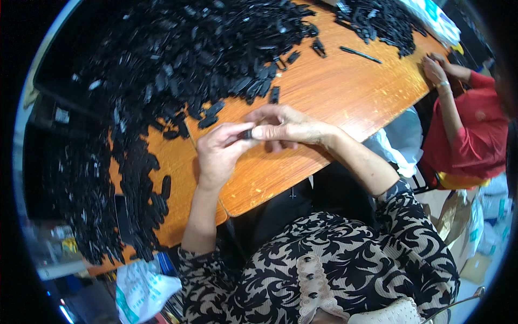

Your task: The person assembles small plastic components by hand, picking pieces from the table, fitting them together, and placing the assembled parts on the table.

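Both my hands meet over the near part of the wooden table [280, 181]. Pinched between them is a small black plastic piece [246, 134]; its exact kind is too small to tell. My left hand [218, 154] grips it with thumb and fingers. The thumb of my right hand [286, 129] presses on its right end, the other fingers curled behind. Just beyond my hands, a single black plastic part [274, 95] lies on the wood. A large heap of similar black parts [178, 59] covers the table's far left.
More black parts lie in rows [137, 200] at the left, with a dark phone-like slab [124, 216] among them. A second heap [383, 24] and a black pen [360, 54] are at the far right. A person in red [467, 129] sits there. A white plastic bag [143, 289] stands lower left.
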Available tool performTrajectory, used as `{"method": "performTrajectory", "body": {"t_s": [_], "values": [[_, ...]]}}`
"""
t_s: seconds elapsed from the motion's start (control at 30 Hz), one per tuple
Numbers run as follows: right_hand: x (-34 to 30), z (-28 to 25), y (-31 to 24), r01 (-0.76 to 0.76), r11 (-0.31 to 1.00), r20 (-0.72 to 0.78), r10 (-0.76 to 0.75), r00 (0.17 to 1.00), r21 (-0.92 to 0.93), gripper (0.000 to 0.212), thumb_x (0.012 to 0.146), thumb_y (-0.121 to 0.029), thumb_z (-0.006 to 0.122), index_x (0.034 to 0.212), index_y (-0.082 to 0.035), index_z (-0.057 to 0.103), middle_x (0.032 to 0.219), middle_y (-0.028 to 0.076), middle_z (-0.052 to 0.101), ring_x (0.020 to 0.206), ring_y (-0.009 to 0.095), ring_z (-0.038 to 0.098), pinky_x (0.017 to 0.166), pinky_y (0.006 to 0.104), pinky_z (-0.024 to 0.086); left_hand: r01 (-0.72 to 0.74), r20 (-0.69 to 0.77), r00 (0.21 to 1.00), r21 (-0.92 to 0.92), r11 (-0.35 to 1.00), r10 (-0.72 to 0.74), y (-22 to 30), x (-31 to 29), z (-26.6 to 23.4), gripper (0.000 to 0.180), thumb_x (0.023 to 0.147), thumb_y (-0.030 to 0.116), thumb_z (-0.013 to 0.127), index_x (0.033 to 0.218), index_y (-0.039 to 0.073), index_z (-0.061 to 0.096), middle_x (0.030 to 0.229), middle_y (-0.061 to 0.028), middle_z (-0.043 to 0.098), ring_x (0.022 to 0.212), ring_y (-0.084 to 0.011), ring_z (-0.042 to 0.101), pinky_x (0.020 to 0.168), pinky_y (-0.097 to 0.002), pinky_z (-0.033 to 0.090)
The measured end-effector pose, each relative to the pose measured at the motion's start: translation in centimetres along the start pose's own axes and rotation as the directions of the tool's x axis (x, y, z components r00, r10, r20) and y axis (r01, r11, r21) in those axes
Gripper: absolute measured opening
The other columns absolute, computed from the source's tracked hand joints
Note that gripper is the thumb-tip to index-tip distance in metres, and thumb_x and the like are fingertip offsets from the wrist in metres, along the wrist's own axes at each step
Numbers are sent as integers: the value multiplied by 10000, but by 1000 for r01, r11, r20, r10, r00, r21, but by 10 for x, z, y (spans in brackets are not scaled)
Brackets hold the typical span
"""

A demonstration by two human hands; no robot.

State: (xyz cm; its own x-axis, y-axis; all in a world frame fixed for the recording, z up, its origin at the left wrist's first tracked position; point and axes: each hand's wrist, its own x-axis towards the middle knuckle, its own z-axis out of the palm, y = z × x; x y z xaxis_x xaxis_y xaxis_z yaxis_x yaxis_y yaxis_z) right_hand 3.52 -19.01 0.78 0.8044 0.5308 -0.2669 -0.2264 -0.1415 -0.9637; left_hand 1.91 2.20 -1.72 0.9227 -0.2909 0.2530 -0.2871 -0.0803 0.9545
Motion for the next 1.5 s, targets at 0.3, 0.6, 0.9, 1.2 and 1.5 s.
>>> {"method": "performTrajectory", "body": {"t_s": [0.3, 0.6, 0.9, 1.2, 1.5], "values": [[4, -3, 20, 206, 978, 47, -208, 977, 44, 340, 925, -370, 713, 864, -38, 666, 681, 36, 636, 588, 96, 607, 490, 233, 450, 5, 71, 998, -126, 992, 4, 1, 5, -2, 336, 731, -138, 742, 1033, 9, 729, 1059, -77, 685, 953, -156, 644, 841, -266, 517], [41, -142, 32, -440, 273, -384, -905, 185, -856, 285, 844, -227, 654, 1104, -109, 652, 1106, 207, 610, 1009, 399, 589, 897, 501, 483, -6, -402, 866, -603, 798, -297, 0, 20, -56, 208, 927, 173, 692, 1074, 34, 646, 952, -27, 634, 803, -91, 582, 680, -207, 463], [29, -52, 35, 7, 113, -93, -853, 514, -994, 127, 749, -90, 693, 852, -30, 651, 832, 152, 595, 829, 330, 598, 704, 440, 491, 152, -290, 946, 794, 589, 146, -6, 19, -47, 305, 795, 113, 792, 1077, 18, 724, 1171, -122, 633, 1039, -225, 620, 797, -309, 530], [-6, -8, 29, 326, 269, 35, -721, 692, -906, 154, 743, -60, 753, 813, -41, 617, 856, 124, 597, 814, 302, 626, 668, 404, 517, 102, -314, 944, 562, 821, 98, 0, 17, -36, 165, 832, 38, 731, 997, 24, 720, 930, -95, 710, 807, -181, 677, 703, -283, 532], [-6, 11, 16, 350, 829, -155, -452, 878, -437, 177, 901, -133, 703, 830, -39, 571, 683, 8, 561, 637, 78, 511, 577, 255, 421, 305, -71, 949, -46, 951, -308, 14, 13, -31, 234, 874, 15, 670, 1101, 13, 727, 721, 38, 618, 555, -22, 522, 496, -181, 399]]}}
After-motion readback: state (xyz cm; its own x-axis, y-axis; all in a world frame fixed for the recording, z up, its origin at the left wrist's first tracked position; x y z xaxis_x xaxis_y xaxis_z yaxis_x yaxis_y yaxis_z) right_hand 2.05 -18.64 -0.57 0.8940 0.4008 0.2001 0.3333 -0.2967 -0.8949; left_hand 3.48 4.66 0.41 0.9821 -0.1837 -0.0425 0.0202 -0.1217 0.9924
